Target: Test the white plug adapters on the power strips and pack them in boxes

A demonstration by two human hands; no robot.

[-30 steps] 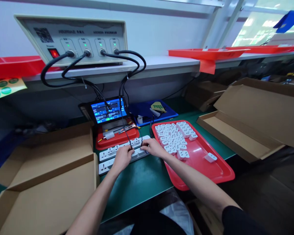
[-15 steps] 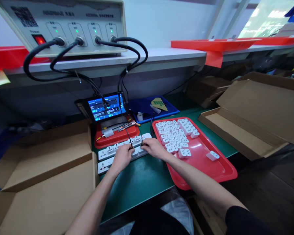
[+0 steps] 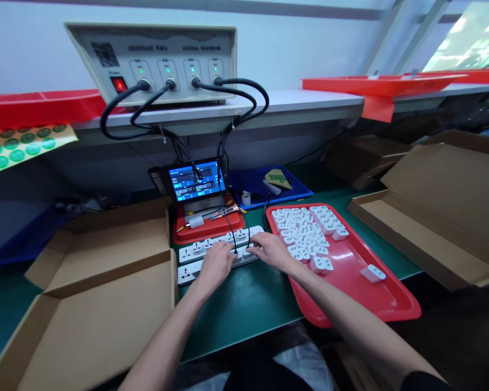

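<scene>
Two white power strips (image 3: 198, 248) lie side by side on the green mat (image 3: 244, 304). My left hand (image 3: 217, 264) rests on the nearer strip with its fingers curled beside a thin black lead (image 3: 227, 228). My right hand (image 3: 272, 251) is curled over the strips' right end, next to a second black lead. What the fingers pinch is hidden. Just to the right, a red tray (image 3: 350, 296) holds several white socket modules (image 3: 309, 234).
A beige tester box (image 3: 158, 54) on the shelf feeds black cables down to a lit screen (image 3: 195, 181) and a small red tray (image 3: 207, 231). Open cardboard boxes stand left (image 3: 98, 304) and right (image 3: 432, 217). A blue tray (image 3: 299, 190) lies behind.
The view has shifted, so everything sits a little further right in frame. Both hands stay on the power strips in nearly the same pose.
</scene>
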